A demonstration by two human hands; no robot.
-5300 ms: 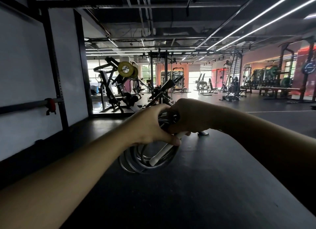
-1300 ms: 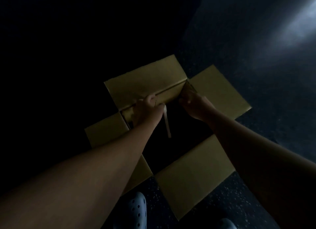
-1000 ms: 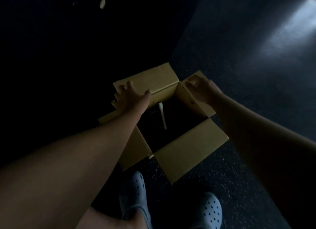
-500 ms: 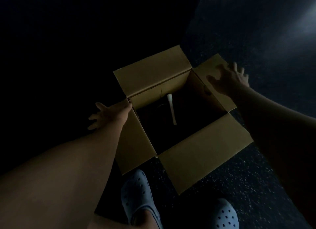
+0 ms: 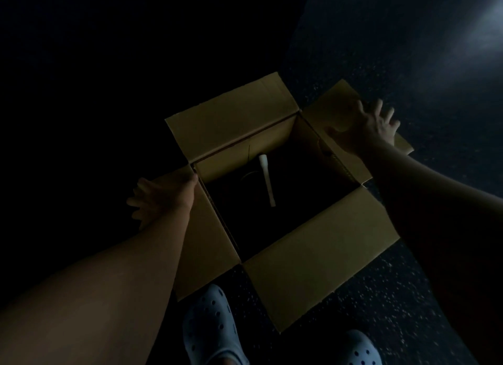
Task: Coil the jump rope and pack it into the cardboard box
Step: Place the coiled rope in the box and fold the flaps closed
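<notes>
A brown cardboard box [image 5: 321,261] stands on the dark floor with all its flaps folded out. Deep inside lies the jump rope; its white handle [image 5: 266,179] shows clearly, and a faint loop of rope [image 5: 249,174] curves beside it, the rest lost in shadow. My left hand [image 5: 160,198] rests with spread fingers on the left flap, at the box's far left corner. My right hand [image 5: 367,125] presses flat on the right flap, fingers apart. Neither hand holds anything.
Two pale blue perforated clogs [image 5: 209,326] [image 5: 359,348] stand on the speckled black floor just in front of the near flap. The area left of and beyond the box is very dark. A patch of light falls on the floor at the top right.
Both hands let go of the coiled rope inside the box, then moved outward onto the left and right flaps. The flaps now lie spread wider. The rope has stayed in the box.
</notes>
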